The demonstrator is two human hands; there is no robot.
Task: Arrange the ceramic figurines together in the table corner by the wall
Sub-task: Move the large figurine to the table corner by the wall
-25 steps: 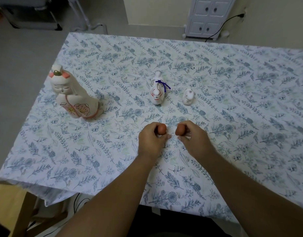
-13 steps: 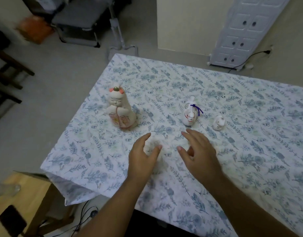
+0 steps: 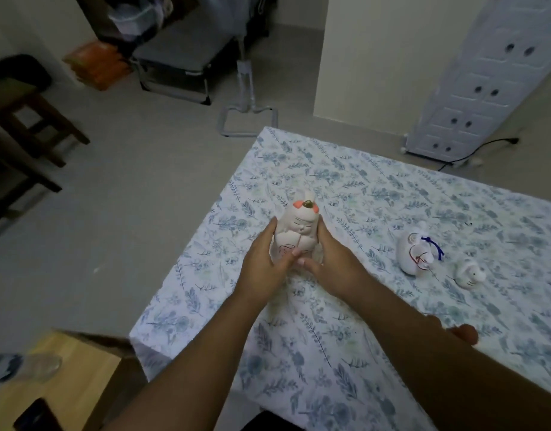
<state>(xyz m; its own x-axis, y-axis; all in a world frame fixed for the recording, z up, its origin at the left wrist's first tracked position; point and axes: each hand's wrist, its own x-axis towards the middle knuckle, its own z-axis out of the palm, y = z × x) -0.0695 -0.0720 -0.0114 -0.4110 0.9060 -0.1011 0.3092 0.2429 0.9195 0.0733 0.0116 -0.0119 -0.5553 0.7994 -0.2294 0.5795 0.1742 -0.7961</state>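
We have let go of the small orange pieces; now our left hand (image 3: 261, 269) and right hand (image 3: 333, 265) clasp the tall doll figurine (image 3: 296, 231) near the table's (image 3: 392, 188) left edge, ready to carry it cornerward.

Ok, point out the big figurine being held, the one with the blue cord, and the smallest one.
Big figurine (image 3: 300, 227): head view, on its face.
Blue-cord figurine (image 3: 413, 255): head view, on its white body.
Smallest figurine (image 3: 470, 275): head view, on its body.
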